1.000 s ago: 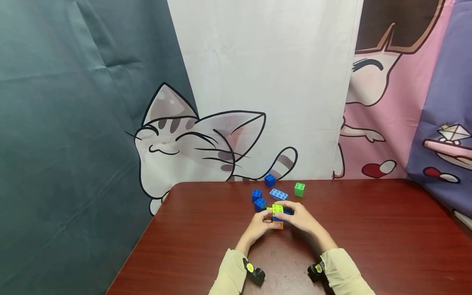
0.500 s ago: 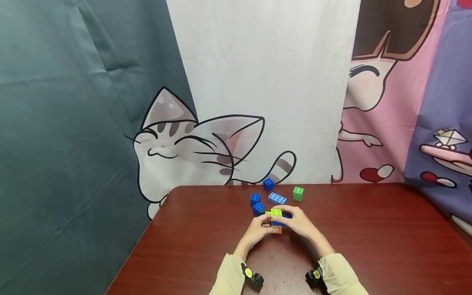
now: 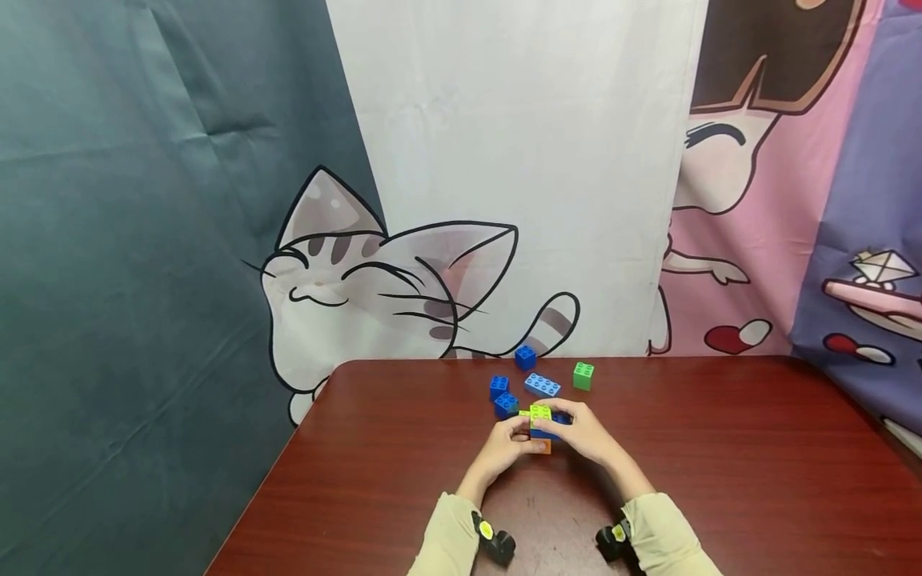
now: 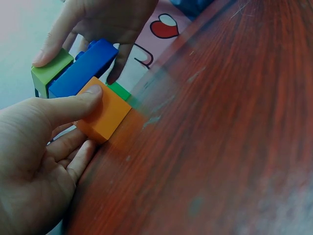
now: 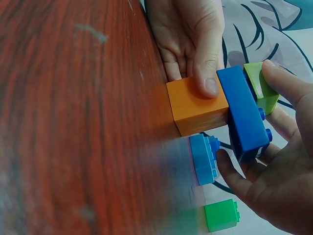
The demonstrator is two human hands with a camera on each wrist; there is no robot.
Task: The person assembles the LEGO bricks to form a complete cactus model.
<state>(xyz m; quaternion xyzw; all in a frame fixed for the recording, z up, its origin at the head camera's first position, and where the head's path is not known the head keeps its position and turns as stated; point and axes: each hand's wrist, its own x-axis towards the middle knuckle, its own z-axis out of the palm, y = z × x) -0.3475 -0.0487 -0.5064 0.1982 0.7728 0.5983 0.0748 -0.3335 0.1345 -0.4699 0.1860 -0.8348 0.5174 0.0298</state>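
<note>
A small stack of toy building bricks stands between the two hands. Its bottom is an orange brick [image 5: 195, 105], a longer blue brick [image 5: 243, 112] sits across that, and a lime-green brick [image 4: 51, 73] tops the blue one at one end. The left hand [image 3: 502, 450] grips the orange brick, its thumb flat on the near face. With thumb and fingers the right hand [image 3: 589, 436] pinches the lime-green brick from the right. Studs of the blue brick show beside the lime-green one. Part of another lime-green piece [image 3: 523, 414] shows behind the stack, mostly hidden.
Loose bricks lie beyond the hands on the brown table [image 3: 389, 480]: a light blue long brick [image 3: 543, 385], a green brick [image 3: 583, 376] and several dark blue ones [image 3: 499, 388]. A cartoon-printed curtain [image 3: 533, 160] hangs behind the table's far edge.
The head view has shifted slightly. Both hands keep the same hold on the stack, with hardly any visible movement.
</note>
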